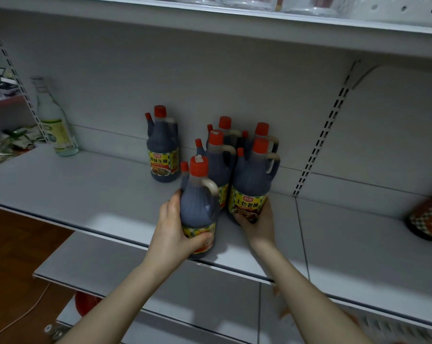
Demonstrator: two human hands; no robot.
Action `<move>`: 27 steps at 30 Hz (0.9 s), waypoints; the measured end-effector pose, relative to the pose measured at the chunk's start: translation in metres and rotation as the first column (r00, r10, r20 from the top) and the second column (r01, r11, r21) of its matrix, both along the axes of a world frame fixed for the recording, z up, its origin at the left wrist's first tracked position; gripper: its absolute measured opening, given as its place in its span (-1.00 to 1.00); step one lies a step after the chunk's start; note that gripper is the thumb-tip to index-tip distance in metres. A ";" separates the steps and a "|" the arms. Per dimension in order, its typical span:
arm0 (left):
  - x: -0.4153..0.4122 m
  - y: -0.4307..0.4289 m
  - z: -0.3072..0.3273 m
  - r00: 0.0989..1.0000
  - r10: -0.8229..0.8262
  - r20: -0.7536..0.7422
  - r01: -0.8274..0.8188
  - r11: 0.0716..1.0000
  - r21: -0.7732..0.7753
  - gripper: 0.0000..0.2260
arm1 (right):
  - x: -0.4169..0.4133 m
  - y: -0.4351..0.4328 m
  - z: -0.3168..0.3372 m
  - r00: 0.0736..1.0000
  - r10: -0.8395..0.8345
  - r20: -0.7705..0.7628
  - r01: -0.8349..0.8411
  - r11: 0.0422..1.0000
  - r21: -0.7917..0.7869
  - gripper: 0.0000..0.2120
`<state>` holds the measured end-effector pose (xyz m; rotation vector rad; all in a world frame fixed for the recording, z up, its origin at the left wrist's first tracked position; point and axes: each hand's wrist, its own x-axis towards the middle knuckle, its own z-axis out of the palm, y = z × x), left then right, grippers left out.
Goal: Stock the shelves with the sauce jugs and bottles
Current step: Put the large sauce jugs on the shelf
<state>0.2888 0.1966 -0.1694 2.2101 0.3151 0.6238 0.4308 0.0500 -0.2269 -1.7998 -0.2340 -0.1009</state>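
Several dark soy-sauce jugs with red caps and yellow labels stand on the middle shelf [98, 189]. My left hand [175, 227] grips the lower body of the front-left jug [197, 202], which stands near the shelf's front edge. My right hand [258, 223] holds the base of the front-right jug [253, 187], fingers curled around its label. Behind these two stand three more jugs [222, 160] in a tight cluster. A single jug [163, 147] stands apart to the left, near the back wall.
A tall clear bottle [55, 120] with a pale label stands at the shelf's far left. Part of a dark jar [427, 219] shows at the right edge. A lower shelf [110, 264] juts out below; an upper shelf [234, 23] hangs overhead. Packets lie in the left bay [4, 142].
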 end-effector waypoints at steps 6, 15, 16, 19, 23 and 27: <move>0.001 -0.001 -0.002 1.000 0.001 0.004 -0.001 1.000 -0.009 -0.07 | 0.001 0.000 -0.002 1.000 0.004 -0.007 -0.004 1.000 -0.026 -0.30; -0.007 0.005 -0.023 0.999 -0.016 -0.031 0.010 0.983 -0.181 0.08 | -0.018 -0.027 -0.009 0.993 0.093 -0.074 -0.117 0.873 -0.474 -0.26; -0.009 0.007 -0.030 0.998 -0.040 -0.046 0.030 0.978 -0.204 0.05 | -0.023 -0.032 -0.011 0.993 0.095 -0.068 -0.117 0.762 -0.636 -0.24; -0.012 0.006 -0.045 0.994 -0.076 -0.083 0.055 0.971 -0.231 -0.19 | -0.042 -0.044 -0.015 0.993 0.115 0.005 -0.055 0.509 -0.859 -0.08; -0.006 0.001 -0.053 0.999 0.031 -0.026 -0.037 0.971 -0.237 -0.34 | -0.049 -0.050 -0.023 0.992 0.112 0.058 -0.006 0.502 -0.865 0.02; 0.004 -0.002 -0.059 0.994 0.096 -0.045 -0.103 0.973 -0.208 -0.25 | -0.049 -0.047 -0.027 0.992 0.084 0.097 0.043 0.492 -0.870 -0.03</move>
